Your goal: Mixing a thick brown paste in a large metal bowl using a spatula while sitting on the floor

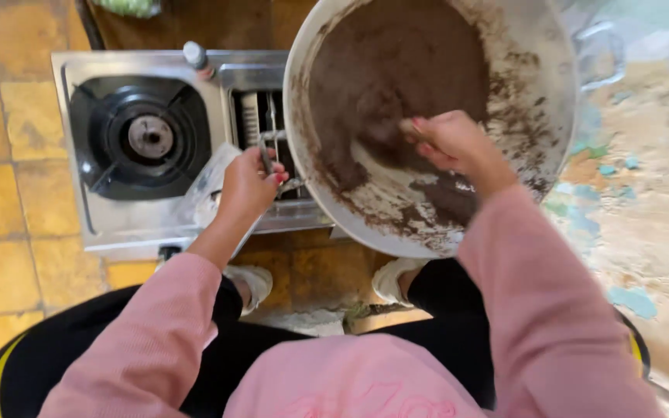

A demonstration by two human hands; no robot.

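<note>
Your left hand (251, 184) is closed on the rim of the pot (551, 116), at its near left edge, with the fingers curled over a thin metal handle there; the grip looks firm, though the handle itself is mostly hidden under the fingers. Your right hand (458, 143) is inside the pot, closed around a light-coloured stick (410, 126) or spoon handle, whose tip is sunk in the brown paste (396, 70). You cannot see what sort of head the tool has.

The pot is large, pale and round, tilted so its mouth faces you. The paste fills its upper left part and is smeared in streaks over the lower wall and the right side. The tool's long axis runs from your right hand up and left into the paste, so the bulk of the paste lies just beyond and left of that hand. Your right hand is the nearer one to it; the left stays at the rim.

Left of the pot sits a steel stove (102, 224) with a black burner (139, 138), and the pot's left edge overlaps the stove's right half. A small bottle cap (194, 54) shows at the stove's far edge. Below the pot are your white shoes (251, 282) on yellow floor tiles (9, 255). Right of the pot the floor (660, 201) is rough, with flaking blue-green paint.
</note>
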